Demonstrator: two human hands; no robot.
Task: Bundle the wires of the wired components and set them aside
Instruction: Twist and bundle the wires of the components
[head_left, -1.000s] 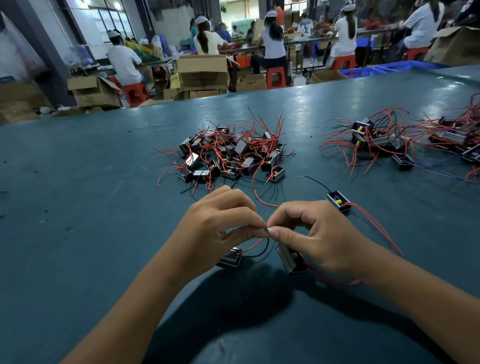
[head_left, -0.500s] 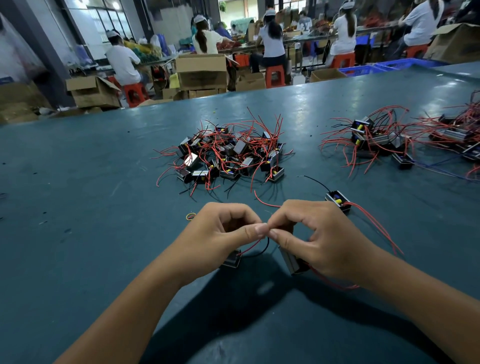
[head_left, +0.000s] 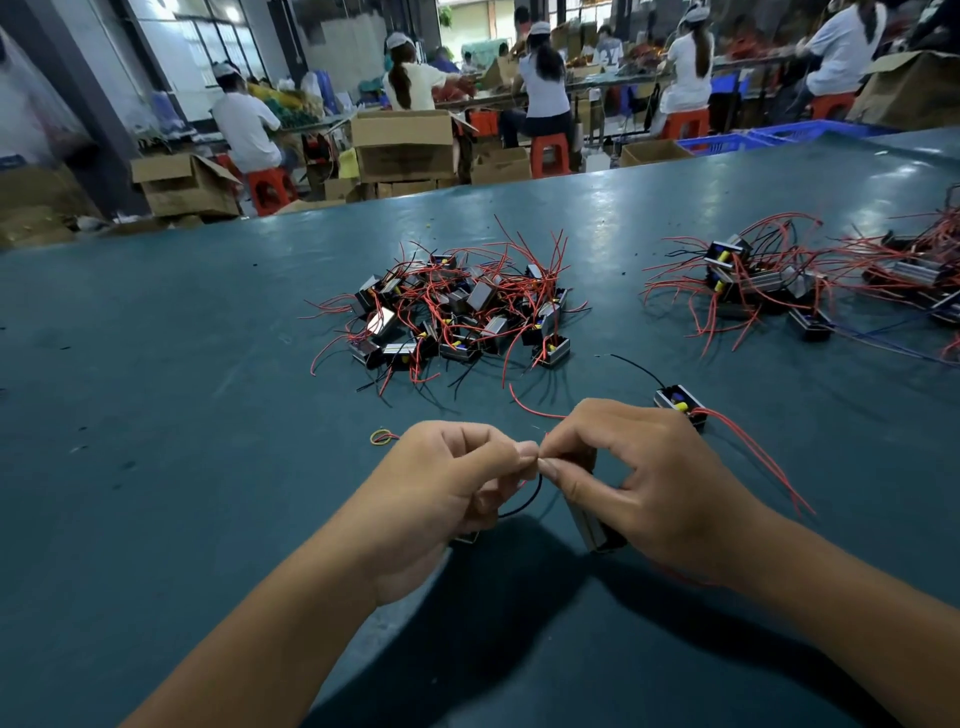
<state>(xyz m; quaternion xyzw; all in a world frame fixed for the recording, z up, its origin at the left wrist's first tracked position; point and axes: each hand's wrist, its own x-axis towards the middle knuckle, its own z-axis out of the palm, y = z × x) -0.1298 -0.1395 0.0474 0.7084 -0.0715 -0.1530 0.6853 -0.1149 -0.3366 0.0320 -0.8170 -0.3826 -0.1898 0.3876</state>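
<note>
My left hand (head_left: 447, 483) and my right hand (head_left: 639, 478) meet fingertip to fingertip above the teal table (head_left: 156, 415), both pinching thin wire ends. A black wire loop (head_left: 524, 506) hangs between them. A small metal component (head_left: 595, 530) sits under my right palm; another component (head_left: 465, 538) peeks out beneath my left hand. One more component (head_left: 680, 405) with long red wires lies just behind my right hand. A pile of components with red wires (head_left: 462, 312) lies further back at the centre.
A small rubber band (head_left: 382, 437) lies left of my left hand. A second heap of wired components (head_left: 769, 286) spreads across the right side. Beyond the table's far edge stand cardboard boxes (head_left: 405, 145), red stools and seated workers.
My hands have drawn closer until the fingertips touch, and both have shifted slightly away from me. The rubber band left of my left hand has come into view.
</note>
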